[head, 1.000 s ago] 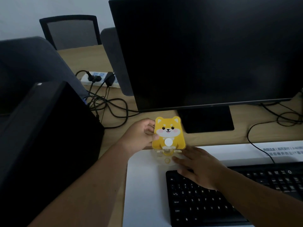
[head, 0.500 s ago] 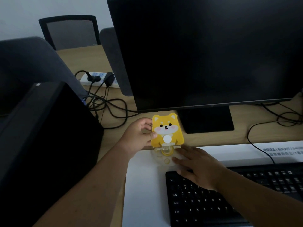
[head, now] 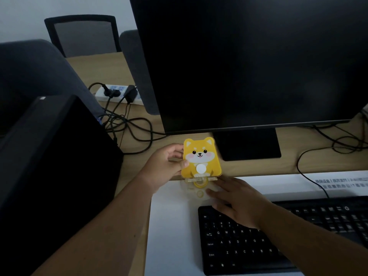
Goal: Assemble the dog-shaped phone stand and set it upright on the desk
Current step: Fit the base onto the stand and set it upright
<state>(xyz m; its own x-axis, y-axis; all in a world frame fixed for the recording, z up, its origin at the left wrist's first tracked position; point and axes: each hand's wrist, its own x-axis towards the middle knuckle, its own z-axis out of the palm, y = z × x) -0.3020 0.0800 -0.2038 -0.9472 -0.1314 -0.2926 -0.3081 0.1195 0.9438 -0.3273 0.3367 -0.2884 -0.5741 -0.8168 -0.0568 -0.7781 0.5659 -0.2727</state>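
Note:
The yellow dog-shaped panel (head: 202, 158) of the phone stand is upright, slightly leaning back, its foot set in a clear base piece (head: 196, 189) that lies on the white mat. My left hand (head: 166, 165) grips the panel's left edge, thumb in front and fingers behind. My right hand (head: 237, 202) lies flat with spread fingers, its fingertips pressing on the right part of the clear base. The base's right side is hidden under those fingers.
A large dark monitor (head: 249, 62) and its stand foot (head: 249, 144) rise just behind the panel. A black keyboard (head: 278, 236) sits on the white mat (head: 171, 226). A black computer case (head: 49, 166) stands left. Cables (head: 127, 124) and a power strip (head: 117, 92) lie behind.
The dog panel has shifted a little up and away, tilting slightly back, with my left hand still on its edge. My right hand has stayed on the base.

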